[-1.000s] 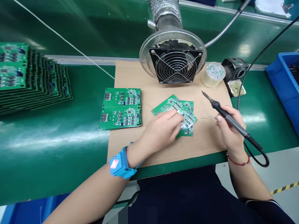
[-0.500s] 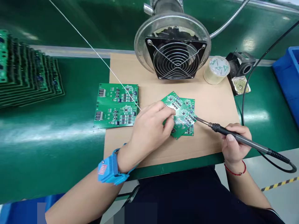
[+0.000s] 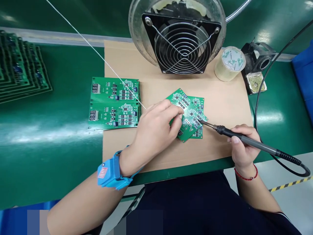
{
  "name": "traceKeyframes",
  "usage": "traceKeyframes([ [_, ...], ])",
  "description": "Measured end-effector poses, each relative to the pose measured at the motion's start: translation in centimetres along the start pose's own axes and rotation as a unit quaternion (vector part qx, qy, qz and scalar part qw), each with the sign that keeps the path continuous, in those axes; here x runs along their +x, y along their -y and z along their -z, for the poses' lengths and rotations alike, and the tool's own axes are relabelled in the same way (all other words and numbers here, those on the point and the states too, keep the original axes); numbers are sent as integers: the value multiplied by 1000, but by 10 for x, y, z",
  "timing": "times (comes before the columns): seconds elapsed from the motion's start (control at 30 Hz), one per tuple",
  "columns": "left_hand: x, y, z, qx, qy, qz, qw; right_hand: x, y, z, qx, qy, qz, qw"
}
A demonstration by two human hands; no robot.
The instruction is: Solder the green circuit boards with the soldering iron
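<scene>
My right hand [image 3: 244, 147] grips a soldering iron [image 3: 246, 141] like a pen. Its tip touches or hovers just over the components near the right corner of a tilted green circuit board [image 3: 189, 125]. That board overlaps another circuit board [image 3: 199, 101] beneath it. My left hand [image 3: 157, 125], wearing a blue wrist strap [image 3: 110, 173], is closed in a pinch over the tilted board's left part. A thin pale strand of solder wire [image 3: 97, 52] runs down from the upper left to this hand; its end at the fingertips is hidden.
Left of my left hand lies a stack of circuit boards [image 3: 113, 104]. More boards stand in a row [image 3: 26, 65] at far left. A fume extractor fan [image 3: 183, 49] overhangs the cardboard [image 3: 227, 101]. Tape roll [image 3: 230, 65], iron stand [image 3: 256, 62] and blue bin [image 3: 303, 71] are at right.
The iron's tip has shifted left, from the tilted board's right corner further in over its components. My left hand keeps its pinch. The whole view has tilted slightly, bringing the fan closer.
</scene>
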State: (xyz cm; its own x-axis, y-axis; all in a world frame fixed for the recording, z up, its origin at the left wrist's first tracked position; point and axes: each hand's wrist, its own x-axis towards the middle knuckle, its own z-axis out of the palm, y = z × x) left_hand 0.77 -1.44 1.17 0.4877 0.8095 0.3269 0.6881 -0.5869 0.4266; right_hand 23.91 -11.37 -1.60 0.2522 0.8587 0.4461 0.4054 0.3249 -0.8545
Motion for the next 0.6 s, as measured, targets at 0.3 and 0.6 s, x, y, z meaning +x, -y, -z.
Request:
traceKeyframes([
  [0.3,-2,-2,-3,16,67,-23,997,1,0,0,-16,0,10,1000],
  [0.6,-2,-5,-1,-9,67,-18,998,3,5,1,10,-16,21,1000],
])
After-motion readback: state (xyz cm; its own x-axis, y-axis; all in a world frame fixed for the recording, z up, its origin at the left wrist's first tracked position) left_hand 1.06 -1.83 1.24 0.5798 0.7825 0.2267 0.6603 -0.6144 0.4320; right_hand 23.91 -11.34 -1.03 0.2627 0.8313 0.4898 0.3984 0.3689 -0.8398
